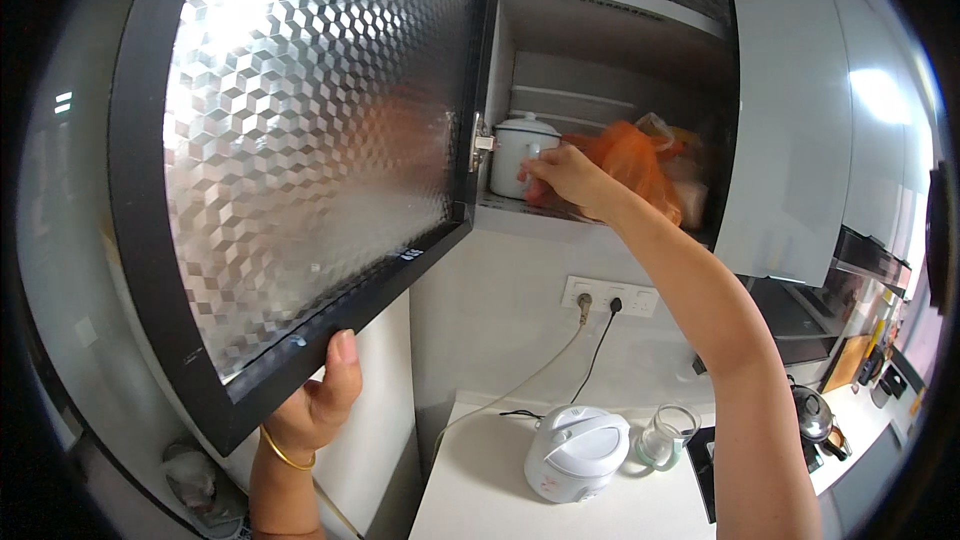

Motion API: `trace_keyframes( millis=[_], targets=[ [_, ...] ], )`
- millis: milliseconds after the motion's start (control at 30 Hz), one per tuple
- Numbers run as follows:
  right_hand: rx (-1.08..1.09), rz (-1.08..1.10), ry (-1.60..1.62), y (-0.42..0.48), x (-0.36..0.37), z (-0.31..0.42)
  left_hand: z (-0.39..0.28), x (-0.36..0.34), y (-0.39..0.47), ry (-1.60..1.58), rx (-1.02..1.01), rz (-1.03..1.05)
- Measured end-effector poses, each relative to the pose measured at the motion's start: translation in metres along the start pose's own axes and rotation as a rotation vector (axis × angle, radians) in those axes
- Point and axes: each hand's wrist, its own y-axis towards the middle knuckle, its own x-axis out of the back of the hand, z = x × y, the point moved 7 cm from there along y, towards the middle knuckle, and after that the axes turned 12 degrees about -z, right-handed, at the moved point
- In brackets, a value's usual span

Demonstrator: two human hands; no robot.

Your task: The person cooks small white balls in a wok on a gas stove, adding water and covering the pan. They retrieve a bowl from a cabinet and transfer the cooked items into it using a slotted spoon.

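Observation:
My left hand (319, 397), a gold bangle at its wrist, grips the lower edge of the open cabinet door (300, 356), which has a black frame and a patterned glass panel. Inside the wall cabinet, my right hand (562, 176) is at the handle of a white lidded enamel mug (514, 154) with a dark rim line. The mug stands at the left of the lower shelf, near the hinge. Something reddish shows blurred below my right fingers. Behind and right of that hand lies an orange plastic bag (634, 157).
Below, a white rice cooker (576, 454) and a glass jug (664, 439) stand on the white counter (480, 495). Two plugs sit in the wall socket strip (609, 296), their cords hanging down. A metal kettle (811, 412) stands farther right. Grey cabinet doors (787, 105) adjoin the open cabinet.

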Motion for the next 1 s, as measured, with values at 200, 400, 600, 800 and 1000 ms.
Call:
trace_keyframes(
  millis=[200, 400, 600, 800, 1000],
  targets=[
    [0.526, -0.213, -0.783, -0.022, 0.044, 0.033, 0.002, 0.006, -0.002, 0.002, 0.03, -0.013],
    [0.246, -0.132, -1.312, -0.07, 0.088, 0.013, 0.008, 0.0, -0.006, -0.089, 0.135, -0.013],
    [0.274, -0.298, -1.286, -0.043, 0.109, 0.018, 0.008, 0.004, -0.006, -0.065, 0.162, -0.041],
    [0.299, -0.373, -1.323, -0.025, 0.107, 0.002, 0.01, 0.003, -0.007, -0.057, 0.179, -0.045],
    [0.135, -0.298, -1.297, 0.009, 0.11, -0.002, 0.009, 0.003, -0.009, 0.015, 0.145, -0.021]
  ],
)
